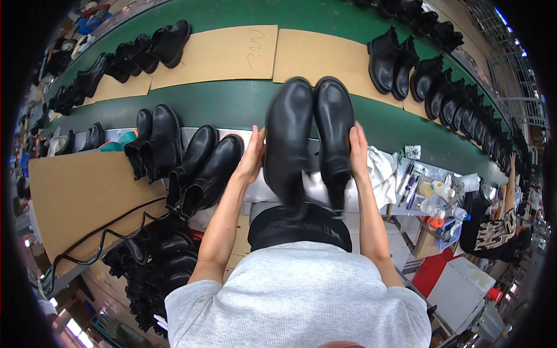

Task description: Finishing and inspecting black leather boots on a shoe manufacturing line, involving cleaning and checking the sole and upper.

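In front of my body I hold a pair of shiny black ankle boots side by side, toes pointing away from me. My left hand [252, 156] presses on the outer side of the left boot [287, 130], which is slightly blurred. Against the outer side of the right boot [335, 124] lies my right hand [358, 152], fingers stretched along it. The boots are squeezed between my two hands, above the near edge of the bench. To the left of my left hand stand more black boots [216, 168], on and beside a brown cardboard sheet [87, 197].
Across the green bench [232, 98] lie cardboard strips [325, 55], with rows of black boots at both sides. At right are a white cloth [380, 174], pens, bottles [444, 189] and orange-handled scissors [434, 221]. A black cable [107, 232] crosses the left cardboard. Another person [493, 232] works far right.
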`<state>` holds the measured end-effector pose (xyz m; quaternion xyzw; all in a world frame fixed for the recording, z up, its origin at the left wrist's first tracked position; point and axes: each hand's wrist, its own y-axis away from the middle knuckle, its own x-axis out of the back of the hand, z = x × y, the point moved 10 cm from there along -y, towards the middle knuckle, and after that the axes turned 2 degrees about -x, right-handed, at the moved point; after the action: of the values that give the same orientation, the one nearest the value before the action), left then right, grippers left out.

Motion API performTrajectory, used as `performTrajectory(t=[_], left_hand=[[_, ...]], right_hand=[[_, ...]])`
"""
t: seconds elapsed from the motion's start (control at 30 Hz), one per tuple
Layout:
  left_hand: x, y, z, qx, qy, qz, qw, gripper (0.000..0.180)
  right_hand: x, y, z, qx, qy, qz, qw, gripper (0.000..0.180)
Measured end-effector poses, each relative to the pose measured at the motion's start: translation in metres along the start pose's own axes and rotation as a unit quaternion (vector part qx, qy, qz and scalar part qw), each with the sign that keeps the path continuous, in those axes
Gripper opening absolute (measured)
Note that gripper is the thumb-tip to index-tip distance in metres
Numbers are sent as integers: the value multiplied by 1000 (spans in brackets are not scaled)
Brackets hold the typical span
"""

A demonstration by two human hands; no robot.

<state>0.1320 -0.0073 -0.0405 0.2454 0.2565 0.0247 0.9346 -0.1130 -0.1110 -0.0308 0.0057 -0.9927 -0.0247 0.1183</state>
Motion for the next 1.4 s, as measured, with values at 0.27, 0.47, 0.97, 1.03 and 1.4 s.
performTrajectory(t=[0.27,0.47,0.97,1.03,1.4], left_hand=[[1,2,53,19,-277,-60,959,84],[-25,3,58,-79,166,-22,983,61],[-34,-20,2,41,406,-2,913,44],[-31,-10,16,-76,326,-69,940,51],[-9,22,40,-131,-131,95,978,53]], right_hand=[[-1,-15,-18,-6,167,-44,985,65],[-56,19,-7,-314,-361,-207,853,40],[-68,19,-15,-393,-421,-153,803,31],[-65,23,-18,-321,-469,-204,797,23],[-54,49,1,-237,-431,-164,855,63]])
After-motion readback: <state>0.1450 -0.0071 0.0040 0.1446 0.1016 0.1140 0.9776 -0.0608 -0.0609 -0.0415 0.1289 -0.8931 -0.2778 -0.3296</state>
